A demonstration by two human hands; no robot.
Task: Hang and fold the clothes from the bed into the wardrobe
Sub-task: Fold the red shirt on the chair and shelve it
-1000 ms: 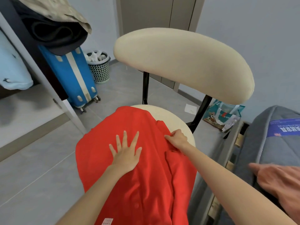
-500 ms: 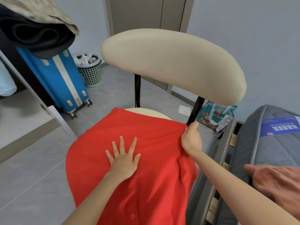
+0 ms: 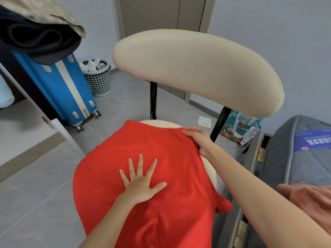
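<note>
Pinning the red shirt (image 3: 161, 185) flat on the chair seat (image 3: 210, 170), mid-fold

Splayed-open left hand (image 3: 141, 183) pressing mid-cloth, gripping nothing; right hand (image 3: 200, 140) pinching the far right corner near the back of the seat. Loads of fabric hanging off the round seat toward the floor (image 3: 44, 185), so easing that press too soon = probably sliding right off. Yanking the pinched corner = crooked fold. Bunched sleeve (image 3: 223, 204) off the right side, easy to trap inside.
</note>
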